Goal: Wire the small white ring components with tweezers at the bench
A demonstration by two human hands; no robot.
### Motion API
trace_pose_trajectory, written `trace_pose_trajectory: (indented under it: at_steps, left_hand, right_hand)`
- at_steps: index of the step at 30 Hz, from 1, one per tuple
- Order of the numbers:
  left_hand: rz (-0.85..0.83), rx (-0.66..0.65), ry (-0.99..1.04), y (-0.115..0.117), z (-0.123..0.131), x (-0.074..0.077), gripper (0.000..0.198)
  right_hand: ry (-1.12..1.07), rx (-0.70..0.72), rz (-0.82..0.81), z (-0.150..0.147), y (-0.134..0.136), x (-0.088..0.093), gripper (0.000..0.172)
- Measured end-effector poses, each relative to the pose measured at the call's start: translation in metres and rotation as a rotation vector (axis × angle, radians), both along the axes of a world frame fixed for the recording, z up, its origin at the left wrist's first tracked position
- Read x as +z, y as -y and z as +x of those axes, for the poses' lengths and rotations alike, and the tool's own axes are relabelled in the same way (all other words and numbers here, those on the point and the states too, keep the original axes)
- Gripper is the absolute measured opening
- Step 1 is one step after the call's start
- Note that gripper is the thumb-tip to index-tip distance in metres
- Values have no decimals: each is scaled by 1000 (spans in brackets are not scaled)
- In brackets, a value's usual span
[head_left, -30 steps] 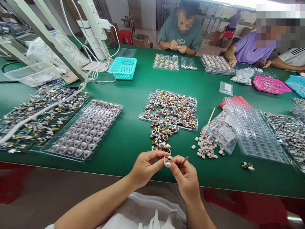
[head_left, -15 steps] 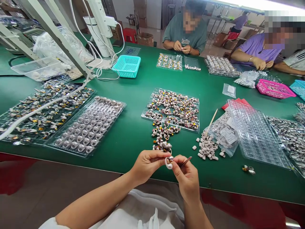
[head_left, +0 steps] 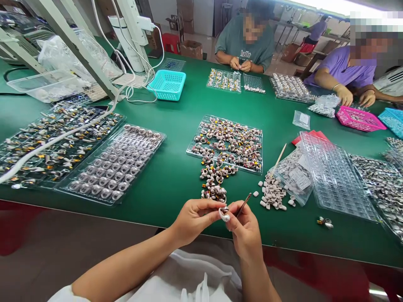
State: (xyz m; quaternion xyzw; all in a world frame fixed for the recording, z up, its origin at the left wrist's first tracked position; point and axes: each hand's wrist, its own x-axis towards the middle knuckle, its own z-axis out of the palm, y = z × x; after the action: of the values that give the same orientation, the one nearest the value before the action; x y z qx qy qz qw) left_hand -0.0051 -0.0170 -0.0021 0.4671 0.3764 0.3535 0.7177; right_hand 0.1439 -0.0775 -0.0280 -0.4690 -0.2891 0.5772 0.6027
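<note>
Green surface (head_left: 176,119) under and well beyond left grip (head_left: 197,220). Brownish floor (head_left: 78,235) below, left of left grip. Across surface, ahead of left grip: cardboard box (head_left: 191,49), red stool (head_left: 171,43), pale wall (head_left: 204,21) behind. Bright strip light (head_left: 327,6) high, ahead-right of right grip (head_left: 248,230).

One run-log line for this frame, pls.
left hand: pinching small glossy white curved part | right hand: fingertips on same part, also holding slim dark tool | ahead: loose small beige parts, green tabletop

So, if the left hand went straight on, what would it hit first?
Beyond the small curved part it holds, the left hand would probably meet the right hand; depth is unclear.
</note>
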Motion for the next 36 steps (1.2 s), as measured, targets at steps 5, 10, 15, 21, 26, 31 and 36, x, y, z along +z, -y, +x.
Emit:
trace_pose_trajectory:
  at_steps: [5,10,15,21,26,31,36]
  left_hand:
    - [31,-91,-27,-2,-4,2,16]
    - [234,-155,-227,-8,-11,12,16]
    - [427,-192,-255,-11,-12,18,20]
    - [533,-150,-162,-5,-9,7,22]
    - [497,-71,-148,2,-4,3,20]
    - [97,-81,5,0,-3,6,20]
    - [-163,-52,83,-5,-5,5,20]
  right_hand:
    - [68,100,11,5,0,4,20]
    - [260,178,44,13,1,10,13]
    - [268,150,101,12,-1,9,7]
    - [117,-11,127,-1,5,-5,7]
    - [33,-91,153,-13,6,-11,5]
    - [178,-34,147,-7,7,-6,5]
    - [410,-66,231,17,10,8,28]
